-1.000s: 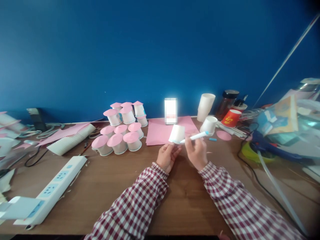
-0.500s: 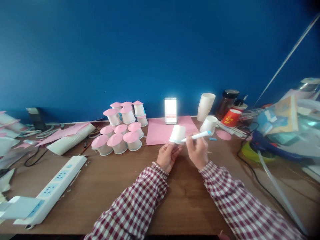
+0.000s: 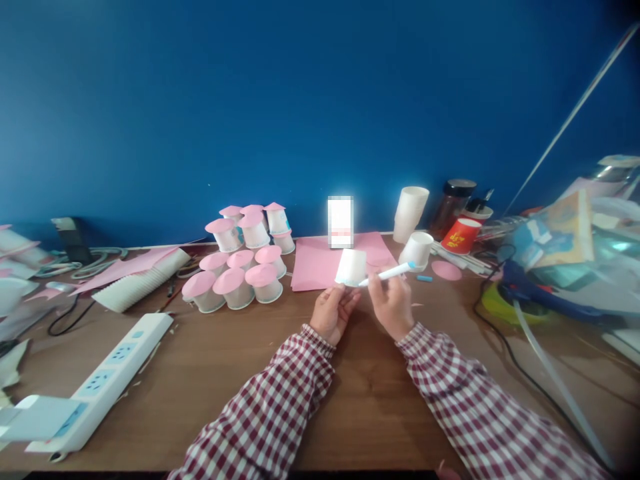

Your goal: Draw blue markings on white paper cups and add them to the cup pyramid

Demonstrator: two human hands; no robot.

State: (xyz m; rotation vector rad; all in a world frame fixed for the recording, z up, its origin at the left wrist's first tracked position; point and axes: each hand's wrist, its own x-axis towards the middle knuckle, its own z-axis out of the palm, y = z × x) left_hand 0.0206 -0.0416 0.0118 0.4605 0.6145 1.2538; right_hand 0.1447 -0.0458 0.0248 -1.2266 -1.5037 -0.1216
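Held by its rim, a white paper cup (image 3: 351, 267) is upside down and slightly tilted in my left hand (image 3: 333, 313), whose fingers are closed at the rim. Some faint blue marking shows near the cup's lower left edge. My right hand (image 3: 393, 303) grips a white marker (image 3: 393, 272) with a light blue end. The marker's tip points left, close to the cup's rim; whether it touches is too small to tell. Beneath and behind the cup lies pink paper (image 3: 313, 263). A small blue marker cap (image 3: 425, 279) rests on the table to the right.
Left of the paper stand several cups with pink cone tops (image 3: 233, 280). A bright phone (image 3: 341, 223) stands at the back. Right are stacked white cups (image 3: 411, 213), a white cup (image 3: 417, 250), a red cup (image 3: 462, 236) and a dark jar (image 3: 450, 207). A power strip (image 3: 107, 380) lies left.
The marker has moved slightly left and down, its tip still near the cup. The cup has shifted a little left and looks more upright in my left hand.
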